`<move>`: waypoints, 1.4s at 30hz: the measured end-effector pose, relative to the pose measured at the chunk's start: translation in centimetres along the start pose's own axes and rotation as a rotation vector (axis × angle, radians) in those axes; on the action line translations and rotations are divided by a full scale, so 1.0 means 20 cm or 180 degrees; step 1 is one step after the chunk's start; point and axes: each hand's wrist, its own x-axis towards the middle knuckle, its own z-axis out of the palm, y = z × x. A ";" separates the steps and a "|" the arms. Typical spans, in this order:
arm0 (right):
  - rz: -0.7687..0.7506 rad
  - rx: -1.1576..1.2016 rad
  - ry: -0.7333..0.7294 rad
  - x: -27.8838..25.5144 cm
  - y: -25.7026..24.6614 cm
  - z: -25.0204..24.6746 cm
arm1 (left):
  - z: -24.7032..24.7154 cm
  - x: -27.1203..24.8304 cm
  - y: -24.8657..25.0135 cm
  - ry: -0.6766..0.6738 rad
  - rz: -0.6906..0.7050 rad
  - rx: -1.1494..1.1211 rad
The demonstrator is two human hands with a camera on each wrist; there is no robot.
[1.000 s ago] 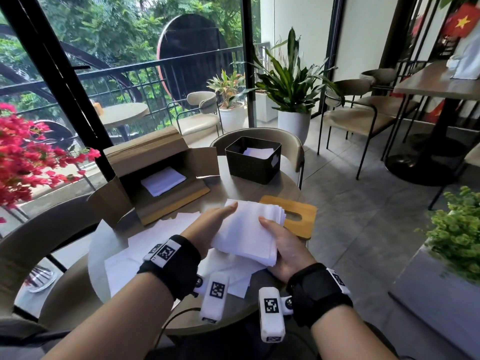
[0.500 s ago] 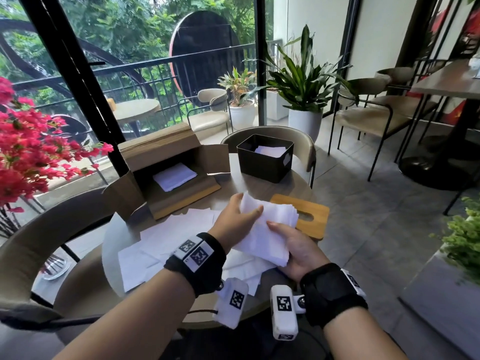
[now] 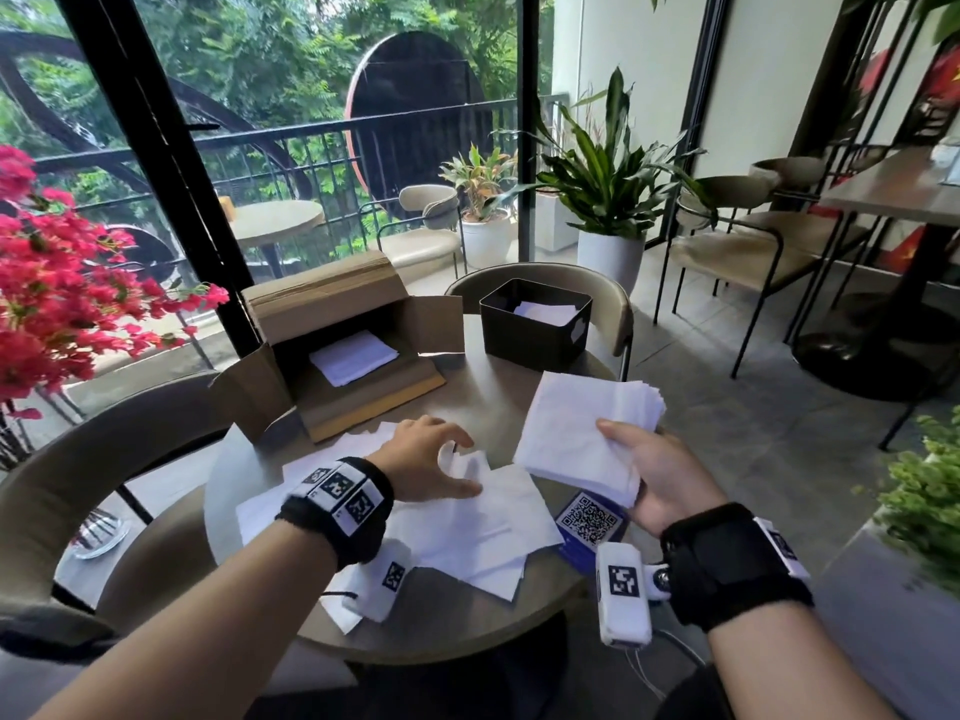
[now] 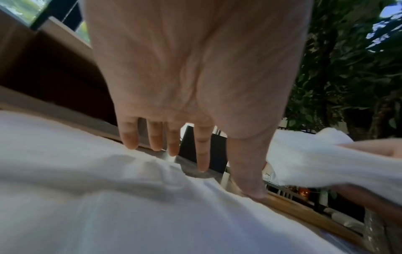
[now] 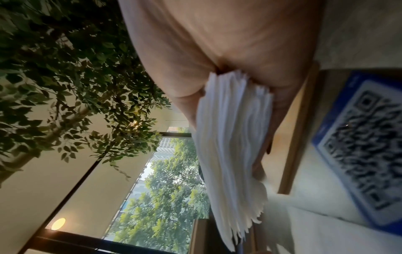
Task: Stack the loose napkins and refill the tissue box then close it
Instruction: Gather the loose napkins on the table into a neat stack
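My right hand (image 3: 626,446) grips a thick stack of white napkins (image 3: 587,428), thumb on top, held a little above the table's right side; the stack's edges (image 5: 230,137) fan out between thumb and fingers (image 5: 280,103). My left hand (image 3: 441,462) holds nothing; its spread fingers (image 4: 202,154) rest on the loose napkins (image 3: 467,522) scattered over the near half of the round table (image 3: 498,387). The open black tissue box (image 3: 535,324) stands at the far edge with a few napkins inside. Its wooden lid (image 4: 304,211) lies under the held stack, hidden in the head view.
An open cardboard box (image 3: 337,345) with napkins in it lies at the table's far left. A blue QR-code card (image 3: 589,519) sits near the front right edge. A chair back (image 3: 540,283) is behind the tissue box; red flowers (image 3: 62,304) are on the left.
My left hand has let go of the stack and dropped left onto the loose napkins. The right hand alone now holds the stack, shifted right, uncovering the QR card.
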 end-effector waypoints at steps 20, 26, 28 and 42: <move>0.0190 0.0110 0.0025 -0.02 0.05 -0.12 | -0.03 0.12 0.08 0.0434 0.0175 0.0193; 0.0129 0.0118 0.0065 -0.02 0.04 -0.15 | 0.00 -0.24 0.27 0.0057 0.0890 0.0360; 0.0126 0.0122 0.0051 -0.02 0.04 -0.15 | 0.07 -0.33 0.32 -0.0172 0.0834 0.0632; 0.0264 0.0058 -0.0037 -0.06 0.18 -0.10 | 0.16 -0.38 0.35 0.0192 0.0477 0.0222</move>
